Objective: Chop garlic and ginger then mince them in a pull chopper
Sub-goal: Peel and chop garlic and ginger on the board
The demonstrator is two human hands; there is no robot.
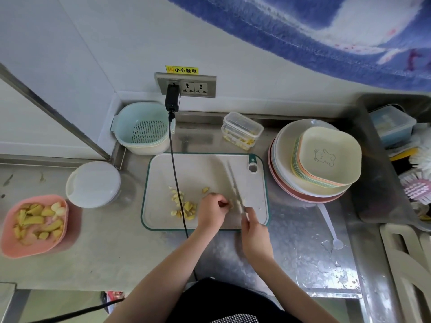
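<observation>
While the right hand [254, 231] is gripping the handle of a knife [235, 190], its fingers curled round it, the blade is lying blurred across the cutting board [200, 169], tip pointing away toward the wall. Just left of the blade the left hand [211, 213] is resting on the board with its fingers bent inward, pinching a small pale piece [231, 203] against the surface; whether that piece is garlic or ginger is too blurred to tell. More chopped pieces [183, 205] are lying in a loose heap on the board left of that hand, with one stray bit [205, 189] sitting apart beyond the knuckles. A black cable [177, 187] is hanging down from a plug in the wall socket [200, 87] and crossing the board over the heap.

On the steel bench [112, 248], well left of the board, a pink bowl [14, 248] is holding larger ginger chunks and a few garlic cloves. Between that bowl and the board a round white-lidded container [93, 184] is standing. Behind it, a pale blue strainer basket [142, 127] is sitting nested in a cream bowl by the wall. A clear plastic box [242, 129] with yellowish pieces inside is standing beyond the board. To the right, a stack of plates [291, 141] is carrying a pile of square dishes [331, 155], and a white spoon [330, 227] is lying on the wet steel near them.
</observation>
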